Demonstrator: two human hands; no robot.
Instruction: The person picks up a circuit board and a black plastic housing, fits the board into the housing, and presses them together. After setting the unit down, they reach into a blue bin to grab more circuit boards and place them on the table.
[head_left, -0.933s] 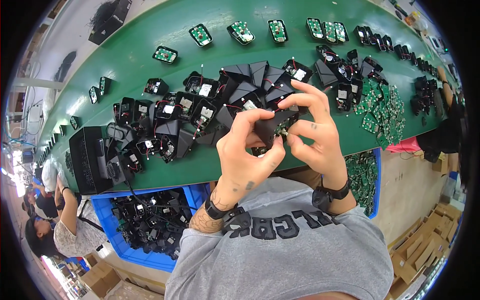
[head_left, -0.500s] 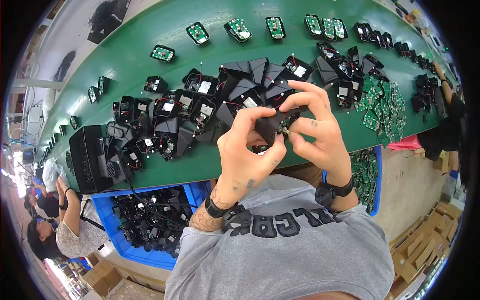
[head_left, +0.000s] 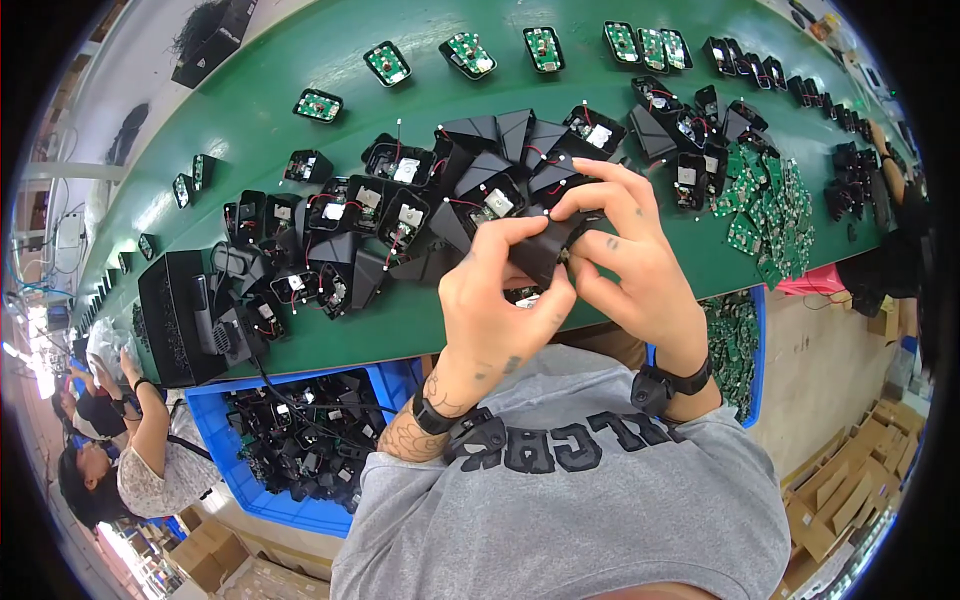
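Observation:
A black plastic housing is held up in front of my chest, above the near edge of the green table. My left hand grips its left side between thumb and fingers. At its right end, my right hand has bent fingers closed around the rim, the index finger lying over the top. Those fingers hide most of the inside, so I cannot make out what lies under the fingertips. Just beyond are heaped black housings, among them an open one with a white part and thin wires.
On the green table, housings fitted with green circuit boards form a far row. Loose circuit boards are piled at right. Blue bins stand below the near edge. Other people work at the left and right.
My right fingers have moved closer over the housing's open end, covering small parts that showed there before. The housing stays in nearly the same place.

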